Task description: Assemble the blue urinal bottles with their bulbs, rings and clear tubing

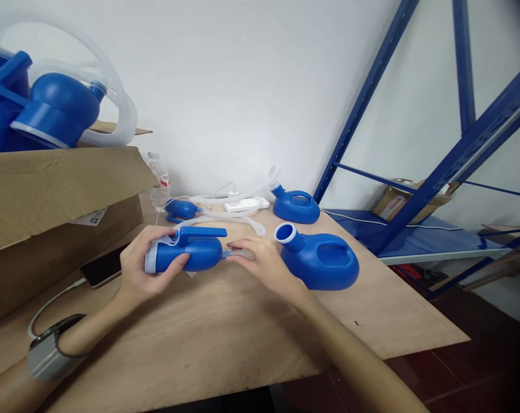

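My left hand point(146, 264) is wrapped round a blue plastic urinal head point(204, 254), which lies sideways above the table. It has a white rim at the left, a flat blue flap on top and a narrow nozzle at the right. My right hand point(260, 261) pinches a clear hose point(241, 253) at the nozzle; the fingers partly hide the joint. Close to my right hand stands a blue urinal bottle point(324, 269) with a white-rimmed open neck. Behind it is a second blue bottle point(297, 206) with a hose at its neck.
Another blue urinal head point(182, 209) with coiled hose lies near a power strip point(245, 205). A cardboard box point(62, 178) on the left holds more blue parts and hose. A phone point(103, 268), water bottle point(159, 180) and blue metal shelf point(415, 232) surround the wooden table point(225, 338).
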Demonstrator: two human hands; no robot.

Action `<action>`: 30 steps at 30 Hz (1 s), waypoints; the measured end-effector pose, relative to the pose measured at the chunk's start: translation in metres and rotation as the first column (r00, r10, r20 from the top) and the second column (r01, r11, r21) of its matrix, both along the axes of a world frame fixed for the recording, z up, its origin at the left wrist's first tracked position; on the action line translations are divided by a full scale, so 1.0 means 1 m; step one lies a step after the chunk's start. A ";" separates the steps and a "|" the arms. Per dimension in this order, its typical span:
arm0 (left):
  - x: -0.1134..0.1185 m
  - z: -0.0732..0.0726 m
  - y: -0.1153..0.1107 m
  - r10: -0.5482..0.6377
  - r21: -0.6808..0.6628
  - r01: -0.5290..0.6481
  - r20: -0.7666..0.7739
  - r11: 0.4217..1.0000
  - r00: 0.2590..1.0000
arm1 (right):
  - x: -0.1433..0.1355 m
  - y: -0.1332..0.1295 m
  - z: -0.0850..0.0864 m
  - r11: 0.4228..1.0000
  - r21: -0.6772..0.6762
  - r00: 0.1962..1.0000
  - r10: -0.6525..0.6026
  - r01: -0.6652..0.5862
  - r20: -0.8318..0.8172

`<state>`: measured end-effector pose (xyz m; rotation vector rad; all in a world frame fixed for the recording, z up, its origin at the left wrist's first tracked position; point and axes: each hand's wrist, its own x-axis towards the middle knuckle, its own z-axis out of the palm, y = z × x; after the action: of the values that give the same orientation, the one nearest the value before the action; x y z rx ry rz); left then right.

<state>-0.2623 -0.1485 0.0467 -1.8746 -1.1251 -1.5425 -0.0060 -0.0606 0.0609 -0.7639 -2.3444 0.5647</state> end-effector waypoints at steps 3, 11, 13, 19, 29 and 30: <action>-0.002 0.001 -0.001 0.010 -0.004 -0.010 -0.003 1.000 1.000 | -0.004 0.001 0.003 0.962 -0.274 0.998 -0.003 -0.014 -0.060; -0.001 0.004 -0.002 0.010 -0.007 -0.010 -0.028 1.000 1.000 | -0.008 0.013 0.012 0.797 -0.600 0.997 0.035 -0.068 -0.067; -0.001 0.005 -0.002 0.019 -0.019 -0.020 -0.022 1.000 1.000 | -0.010 0.017 0.011 0.774 -0.626 0.996 0.065 -0.094 -0.068; -0.001 0.001 -0.001 0.038 -0.052 -0.039 -0.015 0.998 0.999 | -0.012 0.031 0.007 0.702 -0.691 0.985 0.125 -0.173 -0.120; 0.001 0.003 0.001 0.000 0.002 0.000 -0.068 1.000 0.998 | -0.020 0.034 0.004 0.696 -0.703 0.988 0.087 -0.149 -0.124; 0.001 0.003 0.001 -0.004 0.003 0.004 -0.077 1.000 0.997 | -0.021 0.033 0.001 0.697 -0.699 0.986 0.070 -0.158 -0.153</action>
<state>-0.2609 -0.1473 0.0501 -1.9188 -1.0850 -1.4601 -0.0274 -0.0277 0.0619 -0.8747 -2.0403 1.5910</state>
